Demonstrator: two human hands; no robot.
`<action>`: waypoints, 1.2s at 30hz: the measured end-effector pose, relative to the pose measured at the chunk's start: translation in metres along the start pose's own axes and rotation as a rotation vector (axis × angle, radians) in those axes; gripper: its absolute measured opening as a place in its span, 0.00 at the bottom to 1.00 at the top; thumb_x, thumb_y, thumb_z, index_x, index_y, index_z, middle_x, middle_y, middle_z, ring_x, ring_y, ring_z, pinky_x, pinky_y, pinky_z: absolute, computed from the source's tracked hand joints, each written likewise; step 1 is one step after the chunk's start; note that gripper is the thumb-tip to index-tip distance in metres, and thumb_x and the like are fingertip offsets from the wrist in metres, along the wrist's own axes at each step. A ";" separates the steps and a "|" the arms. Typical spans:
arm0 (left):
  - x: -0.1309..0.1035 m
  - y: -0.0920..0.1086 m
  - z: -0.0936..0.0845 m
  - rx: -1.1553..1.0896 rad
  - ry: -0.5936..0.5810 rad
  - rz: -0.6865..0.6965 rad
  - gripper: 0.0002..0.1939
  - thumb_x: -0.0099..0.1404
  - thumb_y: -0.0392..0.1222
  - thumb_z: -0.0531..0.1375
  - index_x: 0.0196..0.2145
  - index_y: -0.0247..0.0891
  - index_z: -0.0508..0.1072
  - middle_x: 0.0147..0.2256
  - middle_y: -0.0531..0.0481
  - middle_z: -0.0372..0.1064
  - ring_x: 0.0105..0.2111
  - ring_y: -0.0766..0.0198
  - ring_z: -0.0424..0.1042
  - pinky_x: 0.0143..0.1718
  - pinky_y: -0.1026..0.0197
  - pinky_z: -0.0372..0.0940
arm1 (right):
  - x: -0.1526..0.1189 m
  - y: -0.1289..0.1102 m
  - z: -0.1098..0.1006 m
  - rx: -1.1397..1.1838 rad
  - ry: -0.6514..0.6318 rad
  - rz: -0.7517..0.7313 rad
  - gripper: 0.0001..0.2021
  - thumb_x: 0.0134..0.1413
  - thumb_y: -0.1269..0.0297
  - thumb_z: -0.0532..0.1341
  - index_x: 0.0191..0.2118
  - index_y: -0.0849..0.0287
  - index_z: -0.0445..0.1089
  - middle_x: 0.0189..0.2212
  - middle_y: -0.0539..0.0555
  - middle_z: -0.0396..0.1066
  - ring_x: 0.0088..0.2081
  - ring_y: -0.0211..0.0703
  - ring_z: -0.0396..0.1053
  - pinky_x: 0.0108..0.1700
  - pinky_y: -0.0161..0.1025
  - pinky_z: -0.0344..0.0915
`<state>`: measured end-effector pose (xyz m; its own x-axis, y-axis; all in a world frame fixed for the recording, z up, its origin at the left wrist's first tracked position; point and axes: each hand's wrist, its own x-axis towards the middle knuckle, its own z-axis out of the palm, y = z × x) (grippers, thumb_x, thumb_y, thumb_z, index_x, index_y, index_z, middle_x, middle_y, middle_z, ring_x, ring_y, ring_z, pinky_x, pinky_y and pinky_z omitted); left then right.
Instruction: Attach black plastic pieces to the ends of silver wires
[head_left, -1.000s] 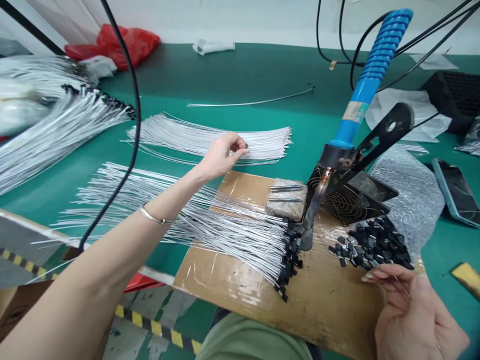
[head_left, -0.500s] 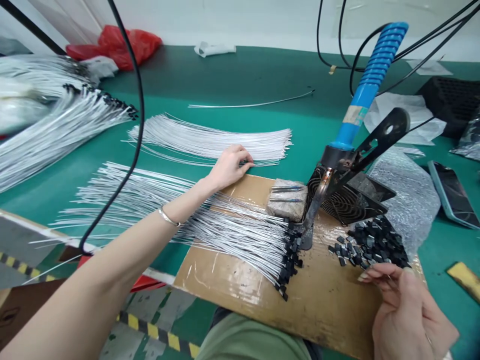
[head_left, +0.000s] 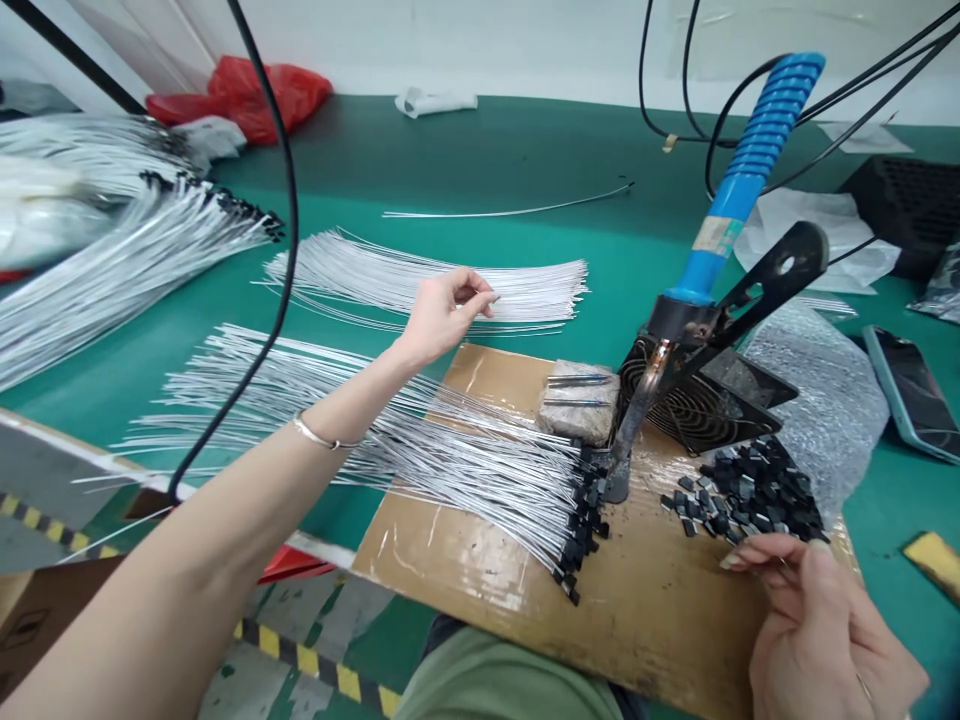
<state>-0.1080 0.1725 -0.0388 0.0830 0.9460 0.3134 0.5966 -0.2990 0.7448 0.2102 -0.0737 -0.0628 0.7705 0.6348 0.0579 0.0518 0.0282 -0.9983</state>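
My left hand [head_left: 448, 312] hovers over the near side of a fanned bundle of white wires [head_left: 375, 268]. Its thumb and fingertips are pinched together; whatever lies between them, if anything, is too fine to make out. My right hand [head_left: 829, 620] rests at the near edge of a heap of small black connector pieces [head_left: 761, 490]. Its thumb stands apart from the partly curled fingers, and no held piece shows. Below my left forearm lies a second bundle of white wires [head_left: 480, 460] with black ends, partly on a brown board [head_left: 637, 610].
A blue-handled soldering iron [head_left: 750, 180] leans in a black stand beside a round black grille [head_left: 667, 400]. Several thin metal tips lie on a grey block [head_left: 577, 415]. A black cable [head_left: 289, 200] hangs at left. A phone [head_left: 915, 390] and bubble wrap [head_left: 817, 390] are at right.
My left hand has risen a little and shifted left, off the front edge of the far wire bundle. The right hand has stayed by the black pieces. The view has shifted slightly.
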 end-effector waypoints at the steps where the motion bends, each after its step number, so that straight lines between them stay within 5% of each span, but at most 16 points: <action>1: -0.001 0.005 -0.003 -0.020 0.005 -0.008 0.08 0.67 0.43 0.62 0.32 0.40 0.68 0.29 0.49 0.75 0.28 0.62 0.74 0.36 0.58 0.71 | -0.001 -0.001 0.000 0.006 0.003 0.002 0.14 0.56 0.54 0.71 0.26 0.58 0.80 0.23 0.54 0.76 0.24 0.44 0.71 0.31 0.44 0.67; 9: -0.043 0.062 -0.044 -0.033 -0.099 -0.021 0.08 0.60 0.45 0.68 0.26 0.40 0.78 0.20 0.52 0.70 0.20 0.65 0.65 0.22 0.59 0.58 | 0.006 0.011 -0.010 0.067 0.041 0.004 0.23 0.60 0.44 0.62 0.25 0.59 0.78 0.22 0.55 0.75 0.23 0.46 0.72 0.28 0.47 0.69; 13: -0.076 0.083 -0.055 -0.181 -0.413 -0.130 0.07 0.60 0.43 0.68 0.25 0.42 0.80 0.18 0.53 0.68 0.18 0.66 0.61 0.19 0.61 0.54 | -0.005 0.010 -0.011 0.044 -0.060 0.008 0.27 0.59 0.40 0.62 0.23 0.59 0.77 0.17 0.54 0.71 0.19 0.44 0.68 0.23 0.42 0.65; 17: -0.107 0.095 -0.042 -0.330 -0.626 -0.213 0.08 0.62 0.40 0.67 0.25 0.43 0.79 0.18 0.52 0.72 0.18 0.65 0.64 0.20 0.63 0.57 | -0.038 -0.008 0.004 -0.023 -0.367 -0.037 0.19 0.64 0.52 0.65 0.27 0.61 0.79 0.20 0.51 0.72 0.22 0.39 0.68 0.25 0.36 0.63; 23: -0.133 0.106 -0.016 -0.324 -0.655 -0.200 0.09 0.64 0.40 0.65 0.26 0.40 0.78 0.21 0.52 0.74 0.22 0.65 0.68 0.25 0.64 0.62 | -0.066 -0.034 0.035 -0.071 -0.646 0.185 0.16 0.61 0.52 0.66 0.29 0.58 0.77 0.21 0.47 0.67 0.21 0.34 0.61 0.24 0.33 0.57; 28: -0.137 0.109 -0.015 -0.298 -0.676 -0.202 0.10 0.67 0.41 0.63 0.27 0.39 0.78 0.24 0.51 0.74 0.25 0.64 0.69 0.27 0.63 0.62 | -0.064 -0.036 0.042 -0.086 -0.664 0.243 0.16 0.60 0.54 0.68 0.25 0.58 0.72 0.19 0.44 0.62 0.20 0.32 0.55 0.22 0.33 0.52; 36: -0.134 0.108 -0.017 -0.317 -0.767 -0.213 0.12 0.69 0.43 0.61 0.28 0.37 0.75 0.29 0.47 0.75 0.29 0.61 0.71 0.31 0.61 0.63 | -0.060 -0.031 0.033 -0.109 -0.731 0.116 0.16 0.65 0.57 0.65 0.27 0.57 0.72 0.22 0.47 0.64 0.23 0.35 0.60 0.25 0.34 0.54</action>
<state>-0.0684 0.0115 0.0102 0.5802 0.7745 -0.2521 0.4187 -0.0182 0.9079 0.1413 -0.0867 -0.0361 0.1577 0.9816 -0.1076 0.0884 -0.1226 -0.9885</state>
